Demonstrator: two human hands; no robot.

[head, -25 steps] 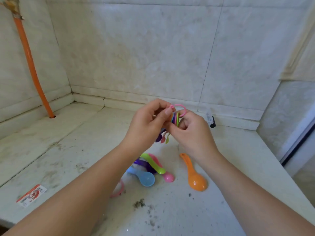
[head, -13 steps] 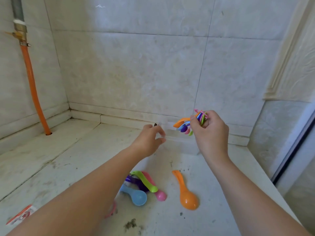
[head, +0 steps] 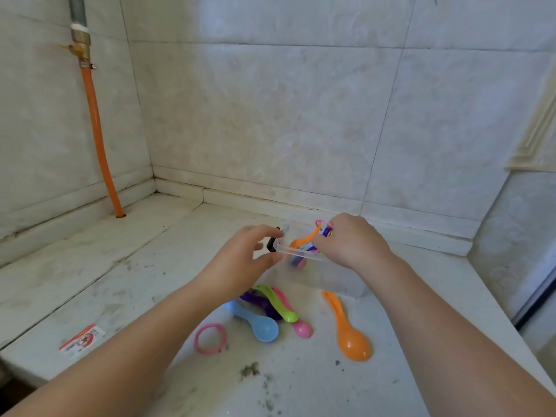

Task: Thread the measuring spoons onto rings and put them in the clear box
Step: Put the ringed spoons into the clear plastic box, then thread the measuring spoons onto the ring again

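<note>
the right hand (head: pixel 352 245) had its fingers pinched around a ringed set of spoons (head: pixel 310 240), a pink ring showing just above the fingertips, and the set hung at the mouth of the clear box (head: pixel 340 281), its lower bowls already inside past the rim. the left hand (head: pixel 240 260) sat at the box's left corner with its fingers loosely spread, thumb and forefinger tips touching the rim as if steadying it; a small dark clip or latch showed just beyond those fingertips, too small to name.

by the look of it, one set was threaded and close to being let go into the box, so roughly the first half was nearly done. the rest lay untouched on the worktop (head: pixel 105 281), nearer the body than either set of fingers: a loose pink ring (head: pixel 210 338) below the left wrist, a huddle of blue spoon (head: pixel 258 323), green spoon (head: pixel 278 303), pink spoon (head: pixel 296 319) and a purple one partly hidden beneath, touching one another, and a larger orange spoon (head: pixel 349 332) apart, under the right forearm. those still needed threading onto the spare ring and boxing.
</note>
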